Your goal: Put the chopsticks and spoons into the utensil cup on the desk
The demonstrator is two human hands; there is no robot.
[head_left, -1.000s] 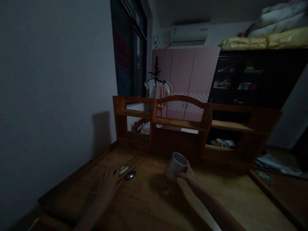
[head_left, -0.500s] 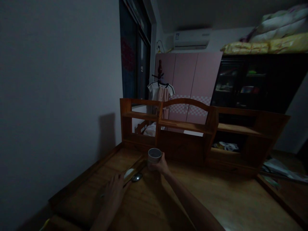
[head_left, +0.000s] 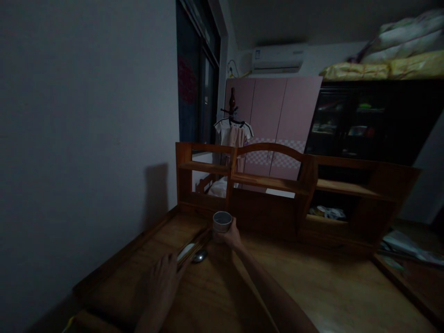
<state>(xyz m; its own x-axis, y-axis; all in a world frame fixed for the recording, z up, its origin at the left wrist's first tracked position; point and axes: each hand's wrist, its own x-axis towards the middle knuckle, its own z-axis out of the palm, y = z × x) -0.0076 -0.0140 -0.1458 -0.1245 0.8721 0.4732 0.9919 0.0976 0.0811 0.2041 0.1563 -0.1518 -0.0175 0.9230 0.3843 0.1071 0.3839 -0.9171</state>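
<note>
In the head view, my right hand (head_left: 231,236) is wrapped round a grey cup (head_left: 221,227), held upright over the table with its open mouth tilted toward me. To its left, my left hand (head_left: 162,280) is low over the table, its thumb and fingers about the near ends of several chopsticks (head_left: 196,245). A spoon with a white bowl (head_left: 186,251) and a shiny metal spoon (head_left: 200,256) lie along the chopsticks, their handles running back under my left hand. The far tips of the chopsticks end beside the cup. Dim light hides the exact grip.
A wooden table (head_left: 305,277) spreads under both hands. A wooden shelf unit (head_left: 270,182) runs along its far edge, with a plastic bag (head_left: 328,212) in its right compartment. A white wall (head_left: 86,138) borders the left side.
The view has shifted slightly, moving the room a little to the right in the picture. The cup is nearly in place, very slightly left and higher. Both hands keep their holds.
</note>
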